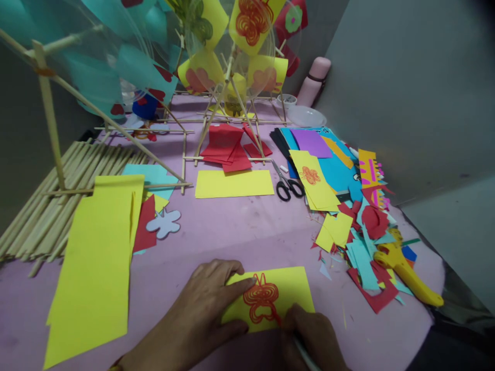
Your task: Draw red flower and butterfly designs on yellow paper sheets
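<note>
A yellow paper card [297,288] lies at the front of the table with a red butterfly drawing [261,296] on it, made of looped lines. My left hand [203,304] rests over the card's left end, thumb and fingers apart, pressing it to the table. Closed around a red marker [304,353], my right hand [315,335] is at the card's lower right. The marker's tip touches the paper near the butterfly's lower wing, and the fingers hide part of its barrel.
Long yellow sheets [96,257] and wooden sticks [50,201] lie left. Black-handled scissors [288,188] and another yellow strip [234,184] are beyond the card. Paper scraps [363,252] and a yellow tool [410,273] lie right. Stick frames [228,93] with decorated wheels stand behind.
</note>
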Action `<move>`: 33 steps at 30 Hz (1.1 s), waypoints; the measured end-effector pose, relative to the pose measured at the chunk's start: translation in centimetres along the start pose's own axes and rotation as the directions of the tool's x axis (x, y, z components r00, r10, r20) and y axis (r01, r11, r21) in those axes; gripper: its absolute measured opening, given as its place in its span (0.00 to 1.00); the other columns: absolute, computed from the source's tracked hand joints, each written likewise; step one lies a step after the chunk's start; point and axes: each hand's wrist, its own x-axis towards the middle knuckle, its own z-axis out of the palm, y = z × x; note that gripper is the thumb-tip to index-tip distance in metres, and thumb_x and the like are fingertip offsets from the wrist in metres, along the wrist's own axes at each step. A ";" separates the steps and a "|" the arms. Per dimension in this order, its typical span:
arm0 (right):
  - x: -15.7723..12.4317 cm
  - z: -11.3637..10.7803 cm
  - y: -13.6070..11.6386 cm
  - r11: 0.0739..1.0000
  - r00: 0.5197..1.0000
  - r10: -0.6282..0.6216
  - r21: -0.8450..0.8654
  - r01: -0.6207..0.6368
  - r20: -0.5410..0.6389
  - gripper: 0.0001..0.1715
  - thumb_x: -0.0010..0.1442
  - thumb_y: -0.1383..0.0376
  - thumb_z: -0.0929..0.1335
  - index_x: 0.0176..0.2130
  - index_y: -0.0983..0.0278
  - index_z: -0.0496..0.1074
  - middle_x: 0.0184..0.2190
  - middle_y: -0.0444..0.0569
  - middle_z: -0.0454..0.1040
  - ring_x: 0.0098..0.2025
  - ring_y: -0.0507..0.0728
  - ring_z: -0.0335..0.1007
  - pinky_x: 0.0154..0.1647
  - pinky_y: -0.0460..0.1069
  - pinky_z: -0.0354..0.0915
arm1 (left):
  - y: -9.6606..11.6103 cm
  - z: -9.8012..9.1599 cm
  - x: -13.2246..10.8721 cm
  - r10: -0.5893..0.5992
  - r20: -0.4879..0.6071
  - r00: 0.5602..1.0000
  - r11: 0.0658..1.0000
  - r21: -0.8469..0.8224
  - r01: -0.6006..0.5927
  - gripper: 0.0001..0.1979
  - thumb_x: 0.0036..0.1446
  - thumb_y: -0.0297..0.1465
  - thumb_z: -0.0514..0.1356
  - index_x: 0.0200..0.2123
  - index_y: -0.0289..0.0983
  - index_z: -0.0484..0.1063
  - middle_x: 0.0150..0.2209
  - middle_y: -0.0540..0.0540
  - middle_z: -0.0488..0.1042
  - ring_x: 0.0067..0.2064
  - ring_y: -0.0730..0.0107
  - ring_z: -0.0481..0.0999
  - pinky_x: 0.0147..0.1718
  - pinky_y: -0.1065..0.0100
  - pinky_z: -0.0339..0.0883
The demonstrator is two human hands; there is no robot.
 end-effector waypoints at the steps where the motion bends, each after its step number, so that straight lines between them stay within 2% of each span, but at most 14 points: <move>1: 0.0 0.0 0.0 1.000 1.000 -0.005 0.009 0.005 0.004 0.08 0.47 0.72 0.58 0.22 0.60 0.57 0.11 0.37 0.69 0.09 0.47 0.63 0.13 0.40 0.51 | 0.0 0.0 0.0 -0.001 -0.001 1.000 1.000 0.001 0.001 0.36 0.46 0.23 0.66 0.56 0.54 0.57 0.52 0.49 0.63 0.49 0.58 0.63 0.46 0.57 0.57; 9: -0.2 0.1 0.0 0.999 0.999 0.033 -0.035 -0.032 0.023 0.08 0.44 0.73 0.60 0.21 0.60 0.59 0.11 0.39 0.69 0.11 0.49 0.65 0.14 0.41 0.53 | -0.2 0.1 0.1 0.005 0.003 1.000 1.000 -0.001 -0.005 0.36 0.46 0.24 0.66 0.56 0.53 0.57 0.52 0.49 0.63 0.48 0.58 0.63 0.45 0.57 0.57; 16: -0.2 0.1 0.3 0.998 0.999 0.015 0.053 -0.017 0.038 0.08 0.45 0.73 0.59 0.21 0.60 0.60 0.11 0.37 0.70 0.10 0.48 0.64 0.14 0.41 0.52 | -0.3 0.3 0.1 0.010 -0.006 1.000 1.000 -0.004 -0.010 0.37 0.46 0.23 0.66 0.56 0.53 0.56 0.53 0.48 0.62 0.50 0.58 0.63 0.46 0.56 0.57; 23: 0.1 -0.3 0.0 0.999 0.999 -0.027 0.043 0.025 0.047 0.08 0.45 0.74 0.59 0.21 0.60 0.59 0.12 0.38 0.70 0.11 0.47 0.65 0.15 0.41 0.53 | -0.2 0.3 -0.1 0.012 -0.005 1.000 1.000 -0.001 -0.012 0.36 0.46 0.24 0.66 0.56 0.53 0.57 0.52 0.48 0.63 0.49 0.58 0.63 0.46 0.57 0.57; 33: 0.2 -0.7 0.0 0.996 0.994 -0.033 0.084 0.024 0.104 0.11 0.44 0.76 0.60 0.22 0.61 0.61 0.13 0.38 0.71 0.13 0.48 0.67 0.16 0.40 0.54 | -0.3 0.3 0.0 0.008 -0.016 1.000 1.000 -0.015 -0.009 0.36 0.46 0.24 0.67 0.56 0.53 0.58 0.52 0.49 0.63 0.49 0.58 0.63 0.46 0.57 0.57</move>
